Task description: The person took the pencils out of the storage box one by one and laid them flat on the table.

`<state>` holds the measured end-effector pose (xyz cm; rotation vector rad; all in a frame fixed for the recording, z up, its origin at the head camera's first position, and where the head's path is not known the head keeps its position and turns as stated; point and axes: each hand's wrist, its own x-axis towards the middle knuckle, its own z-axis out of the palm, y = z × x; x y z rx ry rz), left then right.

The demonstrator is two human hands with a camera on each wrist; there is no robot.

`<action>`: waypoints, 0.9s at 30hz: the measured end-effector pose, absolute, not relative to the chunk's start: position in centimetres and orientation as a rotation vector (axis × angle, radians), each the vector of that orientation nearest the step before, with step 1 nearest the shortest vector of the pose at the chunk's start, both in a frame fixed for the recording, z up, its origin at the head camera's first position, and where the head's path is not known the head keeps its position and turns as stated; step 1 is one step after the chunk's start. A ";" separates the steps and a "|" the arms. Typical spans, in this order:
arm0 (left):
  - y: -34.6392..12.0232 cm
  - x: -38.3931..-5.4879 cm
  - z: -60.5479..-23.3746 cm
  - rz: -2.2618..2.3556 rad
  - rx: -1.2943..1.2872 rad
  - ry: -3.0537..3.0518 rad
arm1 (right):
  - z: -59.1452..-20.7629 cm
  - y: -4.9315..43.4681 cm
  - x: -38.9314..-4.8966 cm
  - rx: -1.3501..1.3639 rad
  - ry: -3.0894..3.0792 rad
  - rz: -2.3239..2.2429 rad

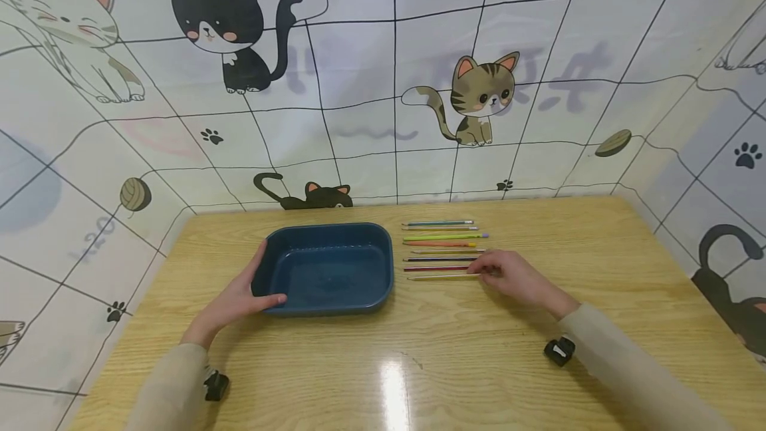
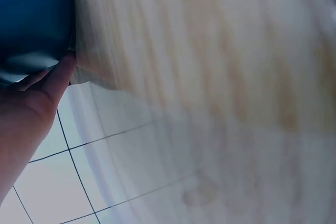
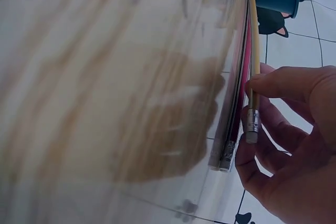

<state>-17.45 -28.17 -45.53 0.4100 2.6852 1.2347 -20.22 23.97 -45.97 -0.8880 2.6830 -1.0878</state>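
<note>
A dark blue rectangular dish point(image 1: 383, 265) stands on the table, with nothing visible inside. My left hand point(image 1: 236, 294) spans its front left corner, thumb at the front rim and straight fingers along the left side. In the left wrist view the fingers touch the outer wall of the dish. To the right of the dish, several pencils lie in a row, roughly parallel. My right hand point(image 1: 509, 275) pinches the yellow pencil point(image 3: 255, 40) nearest me, close to its eraser end, between thumb and fingers. Just behind it lies a dark red pencil point(image 1: 433, 269).
Farther back in the row are a green pencil point(image 1: 443, 238) and an orange pencil point(image 1: 437, 243). The wooden table point(image 1: 335, 364) meets a wall covering point(image 1: 359, 85) printed with cats and grid lines at the back and sides.
</note>
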 end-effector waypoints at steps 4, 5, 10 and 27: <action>-28.1 -17.5 -45.5 1.259 0.413 2.677 | -45.9 24.1 -20.3 -0.869 2.670 -1.070; -28.1 -17.5 -45.5 1.261 0.413 2.674 | -45.9 24.1 -20.3 -0.860 2.669 -1.065; -28.1 -17.6 -45.5 1.261 0.404 2.672 | -45.9 24.1 -20.4 -0.863 2.679 -1.029; -28.2 -17.4 -45.6 1.258 0.390 2.668 | -46.3 23.5 -20.7 -0.936 2.754 -0.892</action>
